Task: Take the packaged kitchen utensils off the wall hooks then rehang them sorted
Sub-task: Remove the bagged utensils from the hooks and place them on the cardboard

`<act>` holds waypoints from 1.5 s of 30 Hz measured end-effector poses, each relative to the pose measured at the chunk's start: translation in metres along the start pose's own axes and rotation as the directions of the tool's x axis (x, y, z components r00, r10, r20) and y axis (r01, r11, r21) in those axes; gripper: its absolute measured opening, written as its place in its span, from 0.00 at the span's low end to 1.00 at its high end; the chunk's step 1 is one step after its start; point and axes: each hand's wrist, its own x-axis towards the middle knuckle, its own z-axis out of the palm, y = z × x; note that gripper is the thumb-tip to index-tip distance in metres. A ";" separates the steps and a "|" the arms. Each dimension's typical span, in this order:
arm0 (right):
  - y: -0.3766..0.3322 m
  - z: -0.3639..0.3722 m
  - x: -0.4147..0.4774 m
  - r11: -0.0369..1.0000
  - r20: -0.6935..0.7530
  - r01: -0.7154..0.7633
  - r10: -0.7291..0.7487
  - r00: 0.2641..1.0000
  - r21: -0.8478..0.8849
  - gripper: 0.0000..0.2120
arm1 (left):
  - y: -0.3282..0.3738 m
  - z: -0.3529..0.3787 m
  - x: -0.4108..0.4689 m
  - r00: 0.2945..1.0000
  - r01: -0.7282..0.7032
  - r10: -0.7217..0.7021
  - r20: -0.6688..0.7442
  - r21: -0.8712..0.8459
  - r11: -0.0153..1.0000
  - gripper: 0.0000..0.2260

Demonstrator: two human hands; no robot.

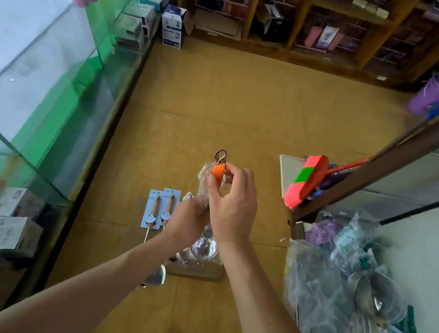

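Head view, nearest first: a heap of clear-bagged utensils (341,296) lies at lower right. Both forearms reach out over the tan floor (250,100). The left hand (188,220) is closed around the crinkled plastic sleeve of a wrapped ladle (203,246), held upright; the right hand (232,199) pinches its orange handle tip (218,170) between thumb and fingertips, metal ring above. Two blue-carded utensils (160,208) lie on the floor just left. Farther off stand wooden shelves (331,21).

Shop; glass counters (52,103), stocked shelves (331,26)
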 end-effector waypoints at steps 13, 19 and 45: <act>0.089 0.089 0.034 0.998 0.093 -0.054 0.051 0.994 0.034 0.15 | -0.047 0.033 0.101 0.995 0.099 -0.097 -0.028 0.080 0.992 0.08; 0.111 0.122 0.029 0.991 0.154 -0.124 0.115 0.981 0.048 0.15 | -0.075 0.039 0.120 0.983 0.183 -0.183 0.009 0.031 0.983 0.09; 0.284 0.327 -0.122 0.836 0.472 -0.464 0.548 0.690 -0.292 0.13 | -0.333 0.144 0.155 0.803 0.595 -0.572 0.168 -0.177 0.784 0.10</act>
